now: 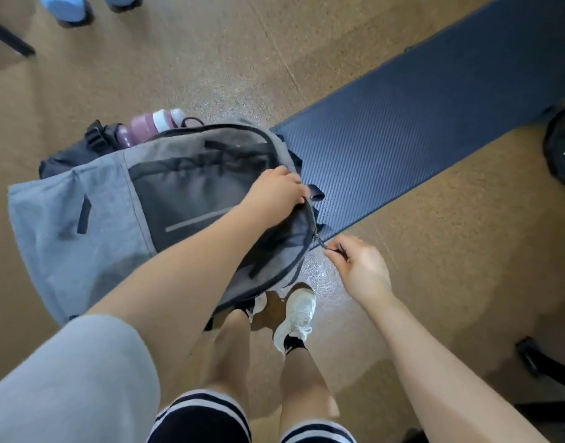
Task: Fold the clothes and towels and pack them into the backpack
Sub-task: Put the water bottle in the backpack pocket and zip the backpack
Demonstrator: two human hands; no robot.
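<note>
Grey sleeve [67, 378] nearest the camera, on the left arm; below it striped dark shorts [198, 420] and bare legs ending in white trainers [295, 318] on a tan speckled floor [434, 266]. Grey backpack [121, 199] stands just ahead of the trainers, its lower edge over the toes of one shoe, front panel facing up toward the camera. Left hand [276, 193] lies on the backpack's top right rim, fingers curled over the edge and closed on the fabric beside the zip. Right hand [359, 270] sits just right of the backpack, thumb and forefinger pinched together on the zipper pull [322, 243], which trails off the backpack's right side. Zip track looks closed along the arc that shows. Pink bottle [150, 126] with a white band pokes from the backpack's far side pocket. Blue ribbed mat [434, 116] runs away from the backpack's right corner, touching it. Black round weight [562, 148] rests well right of the backpack, beyond the mat. Blue shoe covers [65, 8] far beyond the backpack, at the frame's top.
</note>
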